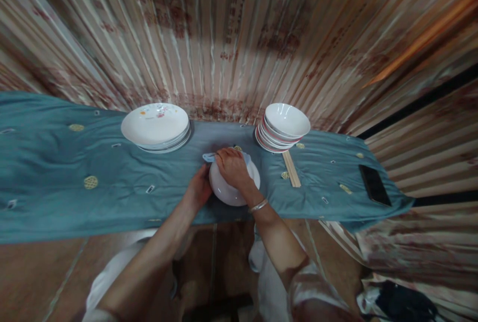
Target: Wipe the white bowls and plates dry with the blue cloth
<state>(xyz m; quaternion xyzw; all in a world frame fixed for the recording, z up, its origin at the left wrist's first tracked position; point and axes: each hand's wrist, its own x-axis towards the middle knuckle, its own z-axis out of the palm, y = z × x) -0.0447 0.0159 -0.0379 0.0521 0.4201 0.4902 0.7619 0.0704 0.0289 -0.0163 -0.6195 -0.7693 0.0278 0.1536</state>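
Where both hands meet near the middle of the frame, a white bowl (pixel 228 193) rests close to the front edge of the desk (pixel 123 207), which is draped in a blue-green patterned cover. The right hand (pixel 232 166), with a silver bracelet (pixel 258 206) at its wrist, lies over the top of the bowl, its grip closed over a light blue cloth (pixel 208 157) that shows on either side of the fingers. The left hand (pixel 199 186) is at the bowl's left side; its fingertips are hidden, so how far its grip is closed cannot be told. Left of centre stands a stack of plates (pixel 155 130), the uppermost bearing a floral print. Right of centre stand stacked bowls (pixel 286 123), with chopsticks (pixel 291 169) just below them. A dark phone (pixel 374 185) lies at the right, and a pleated curtain (pixel 209 38) fills the upper frame.
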